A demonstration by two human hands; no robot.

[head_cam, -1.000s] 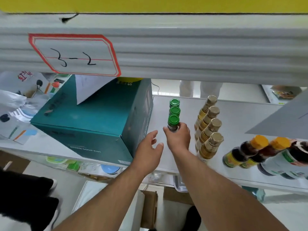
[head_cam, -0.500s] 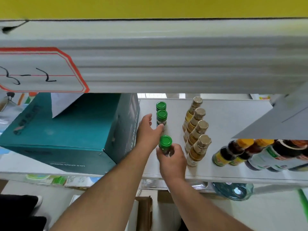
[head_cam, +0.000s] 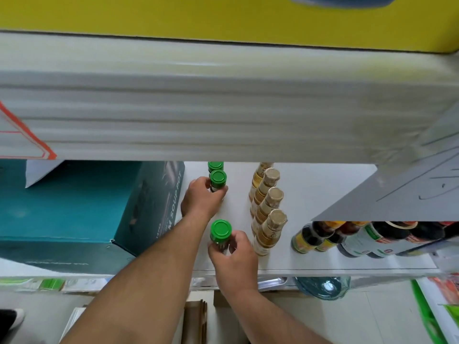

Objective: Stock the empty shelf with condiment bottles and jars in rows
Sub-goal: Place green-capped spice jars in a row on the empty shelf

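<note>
Green-capped bottle (head_cam: 220,234) now sits nearer the shelf (head_cam: 323,259) front edge, pinched by the right hand (head_cam: 233,256). Left hand (head_cam: 201,198) has moved in, fingers wrapped round the second bottle (head_cam: 218,180) deeper back. Judgement: row spacing being adjusted.

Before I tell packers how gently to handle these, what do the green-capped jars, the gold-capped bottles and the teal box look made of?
Green-capped jar: probably clear glass or plastic; glossy, likely plastic cap. Gold-capped bottles: translucent, amber contents visible; matte gold foil-like caps. Teal box: printed cardboard, creased corner.
</note>
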